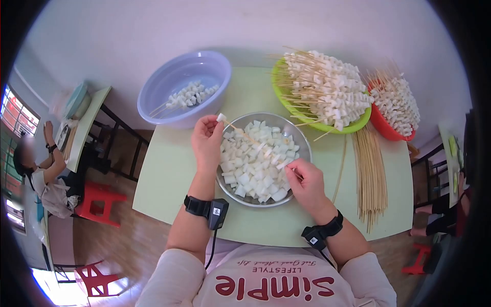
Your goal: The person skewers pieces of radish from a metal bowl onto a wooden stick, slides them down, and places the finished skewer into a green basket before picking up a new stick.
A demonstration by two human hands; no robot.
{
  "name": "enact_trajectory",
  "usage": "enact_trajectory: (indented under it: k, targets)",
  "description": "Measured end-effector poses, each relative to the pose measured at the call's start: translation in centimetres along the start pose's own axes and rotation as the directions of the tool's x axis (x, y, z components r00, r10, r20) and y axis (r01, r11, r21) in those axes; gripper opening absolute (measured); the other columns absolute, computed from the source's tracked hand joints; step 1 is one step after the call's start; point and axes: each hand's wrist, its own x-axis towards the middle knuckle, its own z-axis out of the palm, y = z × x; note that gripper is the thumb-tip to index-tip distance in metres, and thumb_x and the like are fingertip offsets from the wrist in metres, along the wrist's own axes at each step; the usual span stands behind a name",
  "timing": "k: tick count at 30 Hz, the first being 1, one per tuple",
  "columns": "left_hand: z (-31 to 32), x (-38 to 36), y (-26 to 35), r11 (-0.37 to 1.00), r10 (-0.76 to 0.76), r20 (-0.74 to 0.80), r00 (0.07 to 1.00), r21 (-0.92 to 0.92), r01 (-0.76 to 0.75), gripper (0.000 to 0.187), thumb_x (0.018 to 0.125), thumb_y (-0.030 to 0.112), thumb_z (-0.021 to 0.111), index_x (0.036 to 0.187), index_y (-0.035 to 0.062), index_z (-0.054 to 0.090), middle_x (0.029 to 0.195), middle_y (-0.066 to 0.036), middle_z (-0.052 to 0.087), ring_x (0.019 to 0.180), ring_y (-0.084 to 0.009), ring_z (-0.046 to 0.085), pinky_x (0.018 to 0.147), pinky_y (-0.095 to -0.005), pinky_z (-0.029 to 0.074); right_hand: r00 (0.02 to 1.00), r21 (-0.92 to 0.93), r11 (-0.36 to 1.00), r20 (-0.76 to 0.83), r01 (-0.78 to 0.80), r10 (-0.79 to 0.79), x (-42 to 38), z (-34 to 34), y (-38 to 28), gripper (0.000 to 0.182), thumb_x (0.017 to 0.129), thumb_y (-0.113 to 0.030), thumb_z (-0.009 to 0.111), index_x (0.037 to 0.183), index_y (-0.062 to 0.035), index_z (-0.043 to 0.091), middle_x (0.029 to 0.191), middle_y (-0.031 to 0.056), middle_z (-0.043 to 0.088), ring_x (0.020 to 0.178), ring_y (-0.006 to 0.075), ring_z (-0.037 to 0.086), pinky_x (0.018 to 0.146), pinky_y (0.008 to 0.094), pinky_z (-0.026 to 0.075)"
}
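From the near edge of the table (255,233), the right hand (307,184) comes first, at the near right of the metal bowl (305,145). Its thumb and fingers are closed narrow on the thin stick (249,136); they hide its near end. The stick's long axis slants over the bowl, from those fingers away and to the left, with white pieces along its length. Where it crosses the heap of white cubes (255,180), some of its pieces are hard to tell from those in the bowl.

The left hand (205,140) is nearer the stick's far end, beyond the bowl's left rim. Its fingertips are pinched narrow on one white cube (221,117), which lies in line with that end; whether the point has entered it, I cannot tell.

Farther off, loose sticks (371,179) lie by the table's right edge, pointing toward the near right corner. The blue tub (158,84) stands at the far left corner, the green basin (280,92) along the far edge, and the red basin (381,124) at the far right corner, all holding filled skewers.
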Motion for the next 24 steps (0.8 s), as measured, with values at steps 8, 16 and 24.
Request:
enact_trajectory:
  k: [8,16,24]
  targets:
    - [0.2,-0.4,0.0,0.969,0.142,0.024,0.990,0.201,-0.144,0.015,0.086,-0.001,0.065,0.100,0.0006,0.060,0.088,-0.001,0.062,0.078,-0.0095,0.056,0.073,-0.0239,0.047,0.986,-0.119,0.979,-0.004,0.165,-0.167,0.7,-1.0,-0.6,0.004,0.084,-0.009,0.065,0.082,-0.0078,0.062,0.059,0.0088,0.057,0.054,0.0266,0.053,0.052,0.0361,0.042]
    - [1.7,-2.2,2.2,0.841,0.252,0.227,0.941,0.430,-0.329,0.013,0.082,0.000,0.067,0.095,0.0004,0.063,0.083,-0.005,0.066,0.075,-0.0120,0.060,0.073,-0.0257,0.049,0.994,-0.049,0.994,0.049,0.101,-0.099,0.4,-0.4,-0.2,0.005,0.084,-0.008,0.063,0.082,-0.0087,0.058,0.061,0.0116,0.057,0.055,0.0312,0.055,0.053,0.0410,0.043]
    - [2.9,-3.7,3.6,0.814,0.110,0.414,0.903,0.485,-0.321,0.013,0.082,-0.001,0.067,0.094,-0.0013,0.064,0.084,-0.003,0.065,0.077,-0.0092,0.059,0.073,-0.0238,0.049,0.991,-0.072,0.989,-0.032,0.128,-0.131,0.1,0.5,0.5,0.005,0.086,-0.009,0.062,0.085,-0.0072,0.056,0.062,0.0121,0.057,0.057,0.0321,0.056,0.053,0.0412,0.043]
